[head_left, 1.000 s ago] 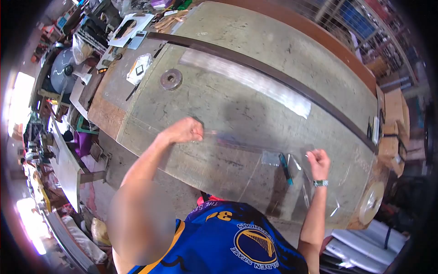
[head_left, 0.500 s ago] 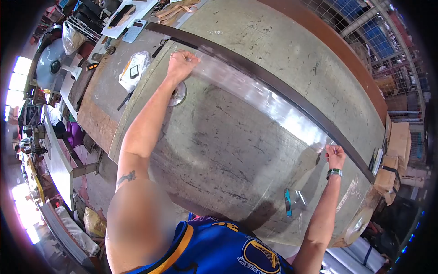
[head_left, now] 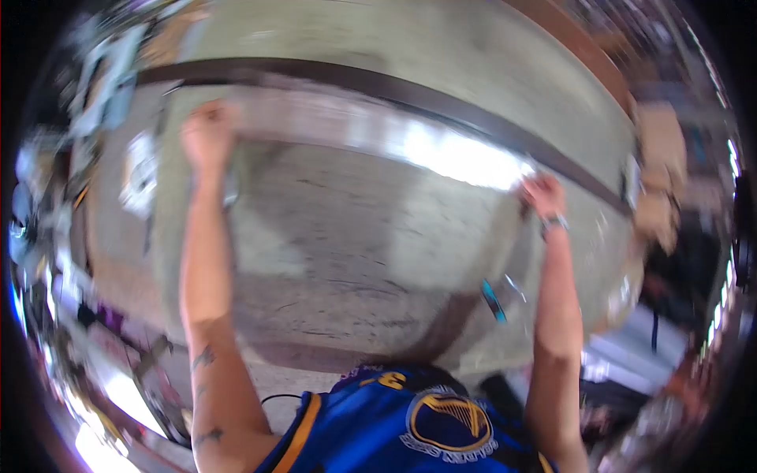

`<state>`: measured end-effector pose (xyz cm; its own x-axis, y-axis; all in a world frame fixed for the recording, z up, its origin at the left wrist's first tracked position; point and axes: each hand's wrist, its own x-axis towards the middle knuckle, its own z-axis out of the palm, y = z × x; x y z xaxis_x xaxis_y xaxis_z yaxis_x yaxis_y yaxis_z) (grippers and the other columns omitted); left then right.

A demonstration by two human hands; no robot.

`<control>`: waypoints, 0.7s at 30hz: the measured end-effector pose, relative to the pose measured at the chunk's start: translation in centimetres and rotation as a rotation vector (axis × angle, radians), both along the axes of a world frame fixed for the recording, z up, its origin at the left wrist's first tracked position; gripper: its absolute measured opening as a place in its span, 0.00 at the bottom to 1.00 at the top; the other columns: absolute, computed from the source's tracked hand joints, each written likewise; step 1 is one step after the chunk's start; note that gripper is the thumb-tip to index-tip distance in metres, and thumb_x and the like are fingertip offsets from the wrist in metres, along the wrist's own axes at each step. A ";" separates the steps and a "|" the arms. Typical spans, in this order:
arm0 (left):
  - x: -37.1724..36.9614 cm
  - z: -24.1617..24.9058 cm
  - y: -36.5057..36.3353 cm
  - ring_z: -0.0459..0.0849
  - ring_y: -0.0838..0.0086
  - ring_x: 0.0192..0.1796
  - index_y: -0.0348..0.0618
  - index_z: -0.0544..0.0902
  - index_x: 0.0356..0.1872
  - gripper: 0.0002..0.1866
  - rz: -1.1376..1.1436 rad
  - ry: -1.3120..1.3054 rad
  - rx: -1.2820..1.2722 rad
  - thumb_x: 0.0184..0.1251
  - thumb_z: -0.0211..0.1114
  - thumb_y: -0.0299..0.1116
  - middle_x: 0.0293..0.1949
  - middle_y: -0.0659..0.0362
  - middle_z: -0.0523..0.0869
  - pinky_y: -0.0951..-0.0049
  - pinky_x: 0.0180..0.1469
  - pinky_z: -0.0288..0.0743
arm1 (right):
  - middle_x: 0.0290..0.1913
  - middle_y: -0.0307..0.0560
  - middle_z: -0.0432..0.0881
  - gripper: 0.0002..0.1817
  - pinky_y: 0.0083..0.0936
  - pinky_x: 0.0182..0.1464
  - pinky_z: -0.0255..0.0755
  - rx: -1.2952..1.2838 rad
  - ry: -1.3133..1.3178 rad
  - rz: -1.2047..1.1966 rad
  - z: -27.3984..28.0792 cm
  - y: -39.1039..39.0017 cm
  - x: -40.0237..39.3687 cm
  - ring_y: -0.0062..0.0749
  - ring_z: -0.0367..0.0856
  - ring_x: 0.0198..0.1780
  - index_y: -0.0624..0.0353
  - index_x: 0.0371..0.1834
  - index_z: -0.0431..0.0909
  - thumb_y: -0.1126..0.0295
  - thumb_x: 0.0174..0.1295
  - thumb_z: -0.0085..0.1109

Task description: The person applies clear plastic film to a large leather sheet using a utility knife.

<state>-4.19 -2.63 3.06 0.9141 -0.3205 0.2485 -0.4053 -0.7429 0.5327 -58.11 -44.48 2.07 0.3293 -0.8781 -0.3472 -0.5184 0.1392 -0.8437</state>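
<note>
A long strip of clear, shiny plastic film (head_left: 355,122) stretches across the worktable between my two hands. My left hand (head_left: 209,135) pinches its left end, blurred by motion. At the opposite end my right hand (head_left: 542,194), with a watch on the wrist, has its fingers closed on the film's corner. Just beyond the strip runs a long dark brown flat bar (head_left: 378,85), and the film's far edge lies along it. A round disc (head_left: 232,188) is mostly hidden behind my left forearm.
The scuffed worktable (head_left: 331,244) carries a turquoise cutter-like tool (head_left: 494,300) left of my right forearm. A white plastic bag (head_left: 140,173) lies beyond my left arm. Cardboard boxes (head_left: 659,150) stand at the table's right end, and a brown strip (head_left: 579,39) borders the far edge.
My head view has turned, so the table, film and both hands appear shifted left and more level. Both hands keep hold of the film's ends.
</note>
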 end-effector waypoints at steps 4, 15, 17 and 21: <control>3.0 -3.4 1.2 0.88 0.73 0.40 0.37 0.90 0.47 0.15 -0.086 0.055 -0.087 0.70 0.71 0.39 0.39 0.55 0.92 0.71 0.47 0.81 | 0.31 0.44 0.87 0.13 0.26 0.34 0.80 -0.172 0.204 -0.020 1.9 2.0 0.8 0.28 0.84 0.28 0.63 0.36 0.85 0.67 0.56 0.76; 3.0 -3.2 1.0 0.88 0.75 0.38 0.39 0.91 0.48 0.14 -0.012 0.120 -0.113 0.72 0.69 0.38 0.37 0.57 0.93 0.72 0.45 0.80 | 0.33 0.39 0.86 0.10 0.24 0.36 0.78 -0.179 0.185 0.001 0.2 2.2 -0.1 0.22 0.82 0.31 0.65 0.48 0.86 0.73 0.66 0.66; 2.9 -3.0 0.9 0.89 0.73 0.39 0.39 0.91 0.49 0.14 0.012 0.102 -0.069 0.72 0.69 0.39 0.37 0.56 0.93 0.70 0.46 0.80 | 0.32 0.38 0.85 0.10 0.24 0.35 0.78 -0.171 0.138 -0.035 0.2 2.4 -0.8 0.21 0.82 0.31 0.64 0.50 0.86 0.74 0.67 0.65; 4.0 -4.3 1.3 0.91 0.68 0.42 0.39 0.91 0.48 0.15 0.038 0.101 -0.083 0.71 0.69 0.40 0.39 0.54 0.93 0.68 0.49 0.81 | 0.31 0.37 0.84 0.11 0.24 0.35 0.78 -0.237 0.115 -0.097 2.2 4.3 -2.8 0.21 0.82 0.31 0.63 0.51 0.86 0.72 0.68 0.64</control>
<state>-0.17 -1.34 -1.25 0.9470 -0.2670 0.1788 -0.3187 -0.7084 0.6298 -60.95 -40.17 4.32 0.2103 -0.9648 -0.1582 -0.6066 -0.0019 -0.7950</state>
